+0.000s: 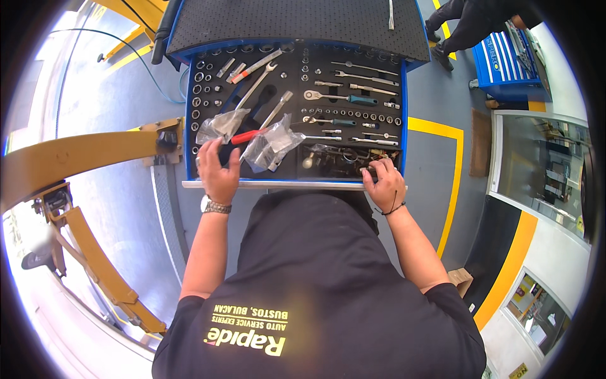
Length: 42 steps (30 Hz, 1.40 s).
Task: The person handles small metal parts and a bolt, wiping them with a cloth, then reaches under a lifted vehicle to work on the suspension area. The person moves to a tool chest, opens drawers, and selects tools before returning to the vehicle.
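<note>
A pulled-out tool drawer [293, 184] full of tools in dark foam lies in front of me. My left hand [218, 174] rests at its front left corner, fingers and thumb apart, beside a clear plastic bag [222, 125]. My right hand [385, 184] reaches over the front right edge with fingers loosely bent and apart, at a compartment of jumbled small metal parts [353, 156]; its fingertips are partly hidden among them. Between the hands lie a red-handled tool [246, 136] and another clear bag [274, 144]. A long combination wrench [255, 88] lies slanted farther back.
Sockets [197, 90] line the drawer's left side; ratchets [344, 98] lie on the right. Behind is the cabinet's black mat top [290, 25]. A yellow lift arm [82, 161] stands left. At far right are a person's legs [464, 22] and a blue tool cabinet [505, 63].
</note>
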Each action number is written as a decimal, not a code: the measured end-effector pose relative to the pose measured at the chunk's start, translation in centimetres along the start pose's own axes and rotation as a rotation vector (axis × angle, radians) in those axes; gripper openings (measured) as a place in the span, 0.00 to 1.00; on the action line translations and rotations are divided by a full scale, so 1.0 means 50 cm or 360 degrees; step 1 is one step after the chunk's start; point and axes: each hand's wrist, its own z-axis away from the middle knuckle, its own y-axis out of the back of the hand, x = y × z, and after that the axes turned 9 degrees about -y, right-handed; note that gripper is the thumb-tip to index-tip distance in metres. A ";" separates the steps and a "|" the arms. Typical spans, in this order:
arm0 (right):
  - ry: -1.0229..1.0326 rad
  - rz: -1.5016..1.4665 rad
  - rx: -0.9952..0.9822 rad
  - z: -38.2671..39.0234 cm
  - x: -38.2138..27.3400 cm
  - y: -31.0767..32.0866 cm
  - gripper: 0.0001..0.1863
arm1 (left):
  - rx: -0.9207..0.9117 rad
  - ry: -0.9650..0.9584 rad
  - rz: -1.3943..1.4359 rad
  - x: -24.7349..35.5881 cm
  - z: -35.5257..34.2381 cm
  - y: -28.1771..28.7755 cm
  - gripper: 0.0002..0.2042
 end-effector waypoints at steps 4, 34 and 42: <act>-0.0116 -0.0054 -0.0140 0.008 -0.004 0.011 0.12 | -0.0485 -0.0372 -0.0100 0.086 -0.048 -0.047 0.23; -0.0951 -0.1052 -0.0147 0.007 0.082 0.003 0.10 | -0.0563 -0.0607 0.0056 0.108 -0.032 -0.079 0.12; -0.1285 -0.1526 0.0028 -0.014 0.076 0.035 0.14 | -0.1186 -0.1016 0.0413 0.221 -0.051 -0.138 0.14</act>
